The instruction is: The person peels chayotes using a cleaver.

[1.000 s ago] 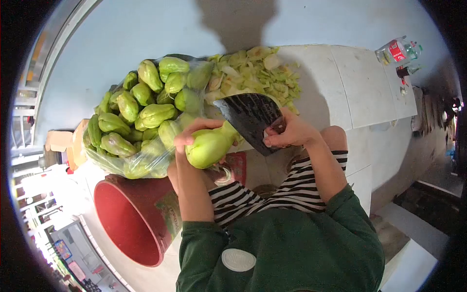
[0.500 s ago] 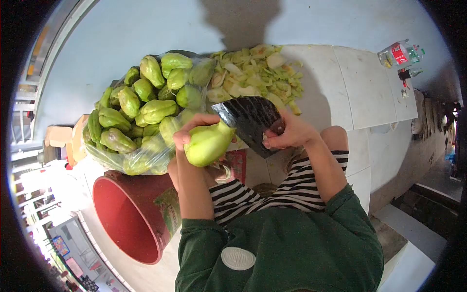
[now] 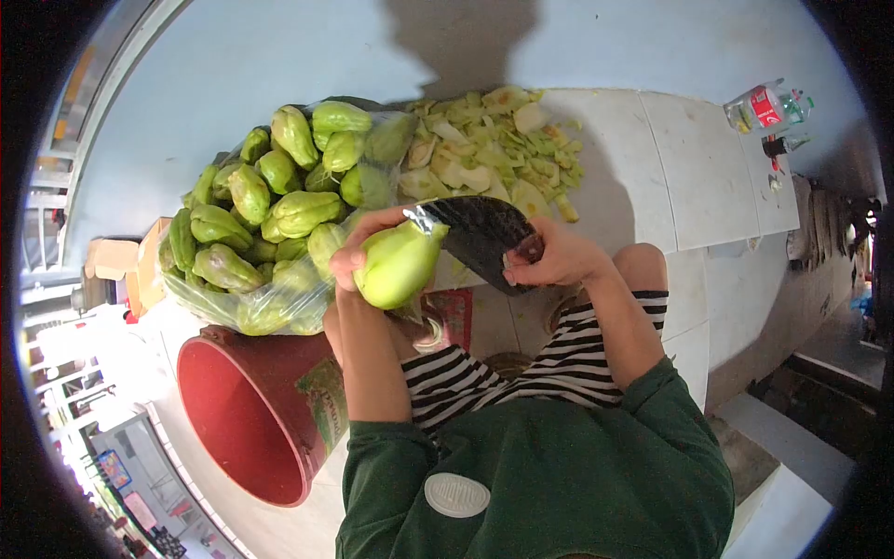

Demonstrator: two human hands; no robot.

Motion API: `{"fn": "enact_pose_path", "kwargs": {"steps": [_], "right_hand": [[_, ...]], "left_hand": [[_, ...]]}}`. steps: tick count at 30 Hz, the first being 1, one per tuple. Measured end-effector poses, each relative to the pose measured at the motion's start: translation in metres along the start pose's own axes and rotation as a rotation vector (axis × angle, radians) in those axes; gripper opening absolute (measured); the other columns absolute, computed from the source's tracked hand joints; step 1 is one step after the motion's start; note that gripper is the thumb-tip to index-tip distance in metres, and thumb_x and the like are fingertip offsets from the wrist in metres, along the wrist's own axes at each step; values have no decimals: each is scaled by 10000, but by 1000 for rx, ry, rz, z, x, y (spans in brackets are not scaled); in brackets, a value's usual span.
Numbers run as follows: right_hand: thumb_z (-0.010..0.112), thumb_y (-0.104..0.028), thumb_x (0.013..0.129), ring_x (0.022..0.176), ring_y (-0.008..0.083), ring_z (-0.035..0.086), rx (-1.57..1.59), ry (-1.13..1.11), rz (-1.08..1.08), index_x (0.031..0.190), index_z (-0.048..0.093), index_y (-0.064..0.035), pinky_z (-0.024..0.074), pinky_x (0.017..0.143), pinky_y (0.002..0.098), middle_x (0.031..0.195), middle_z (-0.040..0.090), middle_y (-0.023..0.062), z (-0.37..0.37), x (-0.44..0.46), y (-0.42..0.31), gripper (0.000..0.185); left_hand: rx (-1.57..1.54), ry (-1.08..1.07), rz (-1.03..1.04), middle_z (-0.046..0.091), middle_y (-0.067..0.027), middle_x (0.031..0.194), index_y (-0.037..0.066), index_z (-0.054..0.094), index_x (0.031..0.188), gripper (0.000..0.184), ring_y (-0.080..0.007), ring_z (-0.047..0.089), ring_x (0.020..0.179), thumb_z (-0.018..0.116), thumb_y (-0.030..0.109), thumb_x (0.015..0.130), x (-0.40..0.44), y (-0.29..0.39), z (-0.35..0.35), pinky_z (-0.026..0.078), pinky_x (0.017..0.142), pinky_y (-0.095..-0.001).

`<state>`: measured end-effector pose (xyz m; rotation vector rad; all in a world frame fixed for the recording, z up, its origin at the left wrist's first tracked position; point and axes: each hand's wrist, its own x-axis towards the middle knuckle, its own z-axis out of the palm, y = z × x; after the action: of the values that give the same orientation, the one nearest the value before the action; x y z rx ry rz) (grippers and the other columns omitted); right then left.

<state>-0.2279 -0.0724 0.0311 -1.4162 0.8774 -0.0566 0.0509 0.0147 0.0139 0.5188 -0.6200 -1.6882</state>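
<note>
My left hand (image 3: 350, 260) is closed around a pale green chayote (image 3: 396, 267), its narrow end pointing up and to the right. My right hand (image 3: 551, 258) grips a wide, dark-bladed cleaver (image 3: 484, 233) by its handle end. The blade's far end meets or overlaps the top of the chayote; the exact contact is hard to see. Just beyond my left hand is a clear plastic bag (image 3: 380, 191) full of green chayotes (image 3: 305, 213). A heap of pale peelings (image 3: 498, 154) lies on the tiled floor past the blade.
A red bucket (image 3: 207, 416) lies on its side at left, near my left arm. Behind it stands a cardboard box (image 3: 152, 265). Plastic bottles (image 3: 767, 107) are at the far right by the blue wall (image 3: 596, 47). My knees in striped shorts (image 3: 587, 347) flank the work.
The cleaver blade has shifted slightly down against the chayote's narrow end, and the chayote has tilted a little upward. Both hands keep their grip.
</note>
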Motion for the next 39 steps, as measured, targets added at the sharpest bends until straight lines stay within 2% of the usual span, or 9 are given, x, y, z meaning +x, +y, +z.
{"fn": "enact_pose_path", "kwargs": {"steps": [9,13,17,22,25,29,33,36,39], "right_hand": [[744,-246,717,622,103,527,-123,177,-84,863,617,-32,437,614,258,677,586,-10,-3,6,6,289],[770,-154,724,643,65,509,157,197,-113,790,536,-35,443,596,225,666,517,-28,-3,5,10,270],[719,-102,762,612,61,462,-41,449,-158,710,490,-48,412,549,247,609,453,-35,-3,16,2,241],[615,-161,804,530,246,524,-116,762,-581,788,546,-3,422,534,332,589,537,128,5,17,23,174],[641,-149,770,569,305,574,-493,932,-369,787,563,-9,451,538,372,645,580,153,-4,31,17,161],[641,-123,746,628,333,601,-446,790,-309,814,585,-38,473,560,398,712,602,161,2,27,12,122],[641,-107,649,639,298,606,-622,758,-635,837,580,-55,477,576,391,712,590,133,25,26,13,204],[616,-133,646,665,248,601,-797,722,-796,817,567,-77,467,601,362,712,574,87,35,27,16,186],[582,-170,684,679,207,578,-947,740,-893,791,548,-100,443,613,333,714,542,38,51,32,17,132]], "left_hand": [[346,209,156,556,-251,1153,-122,386,1312,946,-337,632,925,691,375,567,23,-10,3,541,768,-424],[196,217,182,530,-251,1172,-66,366,1327,917,-361,610,909,657,426,611,26,-4,11,530,757,-442],[-2,120,191,521,-220,1182,-33,350,1344,906,-324,589,887,628,469,643,26,-5,19,505,699,-385],[-60,113,266,495,-175,1177,20,325,1377,957,-298,569,851,630,552,642,31,-6,24,476,675,-362],[-109,245,336,489,-163,1162,33,304,1390,1001,-288,564,883,639,577,620,31,-13,30,471,706,-372],[-172,309,312,525,-173,1154,17,395,1333,861,-273,569,928,578,552,683,40,-18,23,476,773,-397],[-324,552,400,553,-207,1187,1,465,1271,693,-338,565,1010,492,496,786,42,-35,10,467,865,-460],[-143,550,331,585,-197,1110,-9,508,1201,660,-328,571,980,442,528,824,42,-43,24,470,865,-437],[-425,509,304,607,-191,1006,-14,536,1109,675,-327,587,906,394,589,840,44,-56,4,489,822,-441]]}}
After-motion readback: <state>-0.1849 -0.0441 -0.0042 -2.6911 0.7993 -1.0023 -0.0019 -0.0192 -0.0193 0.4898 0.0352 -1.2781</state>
